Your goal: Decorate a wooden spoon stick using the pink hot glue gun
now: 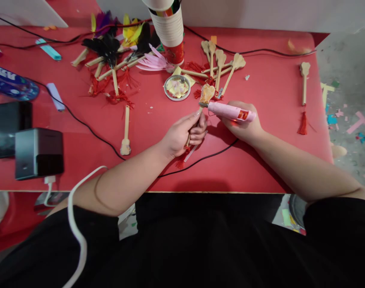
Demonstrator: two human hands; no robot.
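Observation:
My left hand (186,133) is closed round the handle of a wooden stick (207,94) with a wide, stained head; a red tassel (181,160) hangs below the fist. Closed round a pink glue gun (230,111) is my right hand (245,125), its fingers mostly hidden under the gun. The gun's nozzle touches or nearly touches the stick just below its head. Behind the hands sits a small round dish (176,88) with yellowish, whitish bits. Several tasselled sticks (220,60) lie in a pile at its right.
Feathered sticks (113,76) and stacked paper cups (168,32) stand or lie at the back. Single sticks lie at left (126,128) and far right (304,84). Dark boxes (40,153) and a blue bottle (12,84) are at the left. A black cable (200,159) crosses the red table.

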